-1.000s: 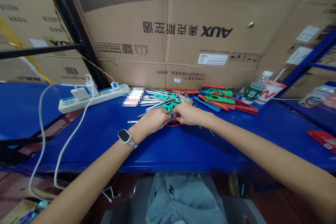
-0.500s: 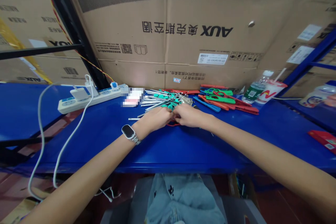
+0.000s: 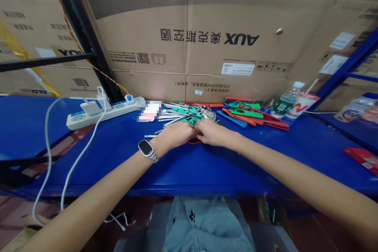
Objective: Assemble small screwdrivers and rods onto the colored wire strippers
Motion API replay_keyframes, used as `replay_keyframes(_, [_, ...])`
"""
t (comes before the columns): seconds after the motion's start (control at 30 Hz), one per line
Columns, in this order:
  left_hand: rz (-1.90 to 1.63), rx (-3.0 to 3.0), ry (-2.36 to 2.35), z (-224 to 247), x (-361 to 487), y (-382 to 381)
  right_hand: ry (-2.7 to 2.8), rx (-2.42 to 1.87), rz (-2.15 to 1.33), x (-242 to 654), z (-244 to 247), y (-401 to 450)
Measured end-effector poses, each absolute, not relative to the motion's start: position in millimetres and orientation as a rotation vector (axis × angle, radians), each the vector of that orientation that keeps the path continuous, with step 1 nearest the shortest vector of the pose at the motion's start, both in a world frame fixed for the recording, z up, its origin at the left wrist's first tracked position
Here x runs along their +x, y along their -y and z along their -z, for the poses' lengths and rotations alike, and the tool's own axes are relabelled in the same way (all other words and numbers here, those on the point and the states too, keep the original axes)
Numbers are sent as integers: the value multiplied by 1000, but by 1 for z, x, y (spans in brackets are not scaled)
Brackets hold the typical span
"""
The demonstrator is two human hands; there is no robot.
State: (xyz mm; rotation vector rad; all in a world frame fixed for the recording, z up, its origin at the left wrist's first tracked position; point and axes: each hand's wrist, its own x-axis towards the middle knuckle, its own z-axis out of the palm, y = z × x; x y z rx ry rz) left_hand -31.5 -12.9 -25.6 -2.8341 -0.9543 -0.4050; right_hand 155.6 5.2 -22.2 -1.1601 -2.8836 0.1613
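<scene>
Meeting at the fingertips, the left hand [image 3: 177,134] and right hand [image 3: 212,132] sit closer together than a second ago, when a bright green piece showed in the gap between them; that piece is now mostly covered. The watch [image 3: 145,148] on the left wrist has shifted a little to the right and farther up the blue table [image 3: 189,169]. A thin rod end that stuck out on the near side of the right wrist is now nearly all behind the forearm.

Both grips look narrow, fingers curled inward, but I cannot tell what they pinch, since the knuckles block the view. A red loop [image 3: 194,142] peeks out on the near side, its upper part hidden under the hands. Just beyond lies the pile of silver rods with green parts [image 3: 175,115], its near edge covered by the hands; single pieces there are hard to separate. One loose rod [image 3: 150,136] shows left of the left hand, its right end hidden. Left of the pile, a flat item [image 3: 150,110] is pixelated beyond reading. Both forearms run out of view at the near edge.
</scene>
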Motion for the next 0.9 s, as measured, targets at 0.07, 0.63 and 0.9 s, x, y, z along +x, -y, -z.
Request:
replay_keyframes(0.07, [179, -2817, 921, 27, -31, 13, 2876, -1147, -139, 156, 21, -1])
replay_keyframes(0.63, [460, -2822, 814, 48, -71, 31, 2754, -1061, -43, 170, 32, 50])
replay_keyframes(0.9, [497, -2775, 883, 49, -69, 36, 2740, -1111, -140, 169, 27, 45])
